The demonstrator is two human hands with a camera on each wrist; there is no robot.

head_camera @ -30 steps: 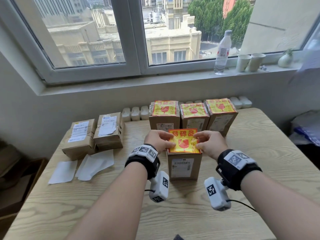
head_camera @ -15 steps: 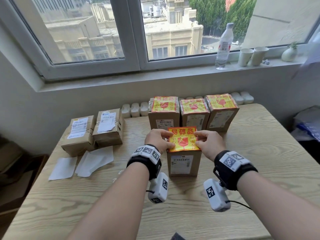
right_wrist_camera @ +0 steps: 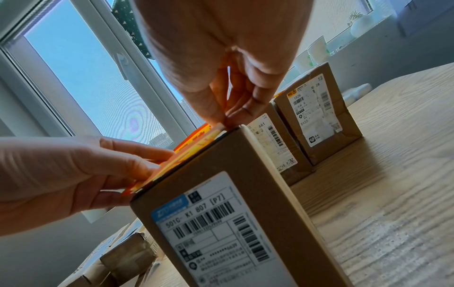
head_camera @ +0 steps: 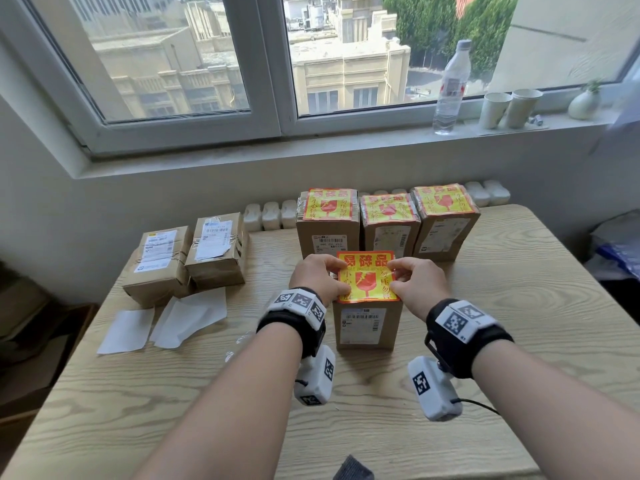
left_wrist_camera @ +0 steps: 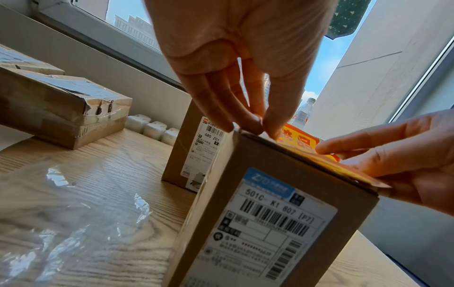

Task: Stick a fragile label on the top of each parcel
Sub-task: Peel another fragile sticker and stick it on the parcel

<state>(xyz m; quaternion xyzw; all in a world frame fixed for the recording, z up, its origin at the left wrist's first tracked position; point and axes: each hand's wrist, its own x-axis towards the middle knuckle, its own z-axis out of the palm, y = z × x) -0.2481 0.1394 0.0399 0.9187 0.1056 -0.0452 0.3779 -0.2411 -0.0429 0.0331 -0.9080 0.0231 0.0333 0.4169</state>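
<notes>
Black wristbands [head_camera: 294, 327], white marker-coded cameras [head_camera: 433, 389]

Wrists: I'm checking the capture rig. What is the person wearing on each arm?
Forearms bare, no sleeves. Behind the left hand and the right hand sits a black wristband topped by a white block of black square markers. A white camera pod, also marked, hangs under each; a thin black cable leaves the right pod.

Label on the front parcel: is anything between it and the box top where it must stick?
Nothing visible does. The label sits directly over the parcel top, its side edges pinched by the left hand and right hand. In the wrist views its far end looks raised, with nothing under it.
</notes>
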